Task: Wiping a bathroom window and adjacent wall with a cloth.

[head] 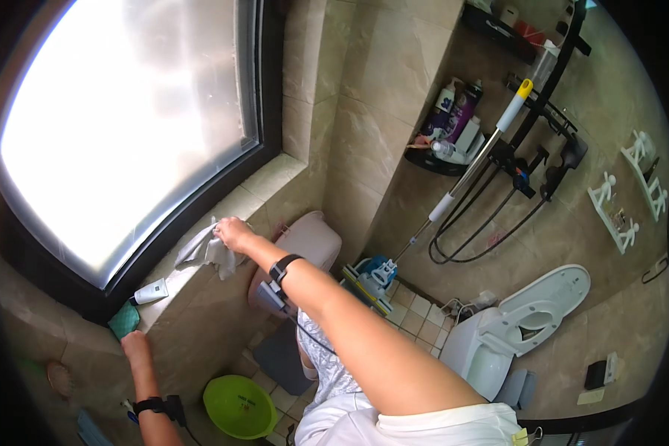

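My right hand [234, 234] grips a light grey cloth [205, 253], which lies bunched on the tiled windowsill [267, 177] and hangs over its front edge. At the sill's near left corner, my left hand [136, 347] is closed at the lower edge of a green checked cloth [124, 320]; its fingertips are hidden. Between the two hands a white squeeze tube [151, 291] with a dark cap lies on the sill, close to the black window frame [192, 214].
Below the sill stand a pink plastic bin [306, 242] and a lime green basin [240, 407]. A flat mop [371, 284] leans with its long handle against the shower wall. A toilet [482, 348] with raised lid stands right. Bottles [460, 114] fill a corner shelf.
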{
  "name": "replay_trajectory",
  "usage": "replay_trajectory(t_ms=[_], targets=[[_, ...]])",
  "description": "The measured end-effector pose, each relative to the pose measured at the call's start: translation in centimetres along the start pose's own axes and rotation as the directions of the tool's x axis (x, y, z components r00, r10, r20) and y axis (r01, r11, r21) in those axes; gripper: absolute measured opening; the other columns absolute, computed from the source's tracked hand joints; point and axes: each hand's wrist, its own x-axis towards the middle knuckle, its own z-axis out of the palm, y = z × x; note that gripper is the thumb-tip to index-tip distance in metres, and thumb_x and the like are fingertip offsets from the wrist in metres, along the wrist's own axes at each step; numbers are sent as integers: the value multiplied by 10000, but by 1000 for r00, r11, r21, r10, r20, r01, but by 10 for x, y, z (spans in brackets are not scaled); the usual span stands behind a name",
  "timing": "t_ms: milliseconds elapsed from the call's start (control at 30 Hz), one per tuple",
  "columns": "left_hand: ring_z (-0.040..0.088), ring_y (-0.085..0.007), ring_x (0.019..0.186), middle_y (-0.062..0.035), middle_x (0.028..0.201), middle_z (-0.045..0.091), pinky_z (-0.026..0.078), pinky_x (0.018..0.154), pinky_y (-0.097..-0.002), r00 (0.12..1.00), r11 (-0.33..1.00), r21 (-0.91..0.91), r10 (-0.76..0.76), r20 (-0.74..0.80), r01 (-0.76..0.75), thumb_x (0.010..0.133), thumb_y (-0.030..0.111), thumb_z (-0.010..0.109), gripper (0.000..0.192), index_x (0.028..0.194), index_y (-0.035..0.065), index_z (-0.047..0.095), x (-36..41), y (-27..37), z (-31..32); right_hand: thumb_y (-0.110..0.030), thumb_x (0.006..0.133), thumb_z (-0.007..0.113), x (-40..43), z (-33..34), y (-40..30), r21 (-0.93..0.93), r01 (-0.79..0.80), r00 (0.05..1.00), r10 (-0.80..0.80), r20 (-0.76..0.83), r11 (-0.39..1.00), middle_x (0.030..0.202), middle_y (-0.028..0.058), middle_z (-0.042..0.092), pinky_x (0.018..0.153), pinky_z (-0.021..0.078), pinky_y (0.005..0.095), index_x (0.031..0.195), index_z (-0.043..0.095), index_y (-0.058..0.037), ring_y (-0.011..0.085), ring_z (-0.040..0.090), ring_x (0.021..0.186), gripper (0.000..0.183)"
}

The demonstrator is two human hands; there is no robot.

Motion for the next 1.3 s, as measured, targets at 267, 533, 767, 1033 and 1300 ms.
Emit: replay_trajectory(t_ms=[267, 533, 767, 1033, 1300], targets=[[719, -241, 694, -61, 710, 709, 542, 611, -381, 996, 997, -76, 23, -87, -29, 850, 197, 635, 162, 707, 130, 672, -24, -19, -11, -283, 974, 497, -81, -145, 88, 69, -148, 960, 160, -229, 987, 953, 225, 664, 804, 490, 522, 959, 640, -43, 421, 632, 941, 280], [605, -318, 935, -153, 972, 611, 461, 908, -456, 927, 881, -323, 268, -262, -346, 787, 275, 751, 359, 985, 35, 572, -3, 14, -117, -263, 944, 583, -196, -362, 193, -406, -469, 730, 85, -679, 784, 912, 170, 633, 794, 481, 491, 949, 616, -57, 383, 608, 883, 209], [416, -357, 1358, -202, 1442, 453, 305, 1171, -472, 759, 751, -212, 524, -386, -626, 765, 222, 767, 741, 1410, 23, 463, 47, 53, -144, -272, 954, 593, -221, -471, 195, -497, -643, 557, -89, -825, 583, 967, 167, 635, 824, 484, 475, 1015, 640, -50, 370, 602, 941, 234], [386, -322, 1391, -180, 1473, 424, 279, 1191, -452, 732, 735, -184, 551, -401, -653, 772, 186, 718, 780, 1456, -11, 398, 79, 93, -136, -259, 940, 591, -243, -410, 242, -643, -570, 813, 238, -531, 511, 984, 144, 651, 857, 508, 458, 959, 664, -48, 338, 613, 992, 223], [363, -303, 1425, -172, 1507, 400, 297, 1186, -441, 733, 699, -254, 561, -385, -669, 806, 174, 696, 753, 1473, 21, 383, 84, 91, -141, -171, 885, 574, -238, -383, 257, -799, -454, 873, 16, -488, 395, 869, 101, 600, 765, 513, 420, 865, 605, -91, 292, 610, 877, 88]])
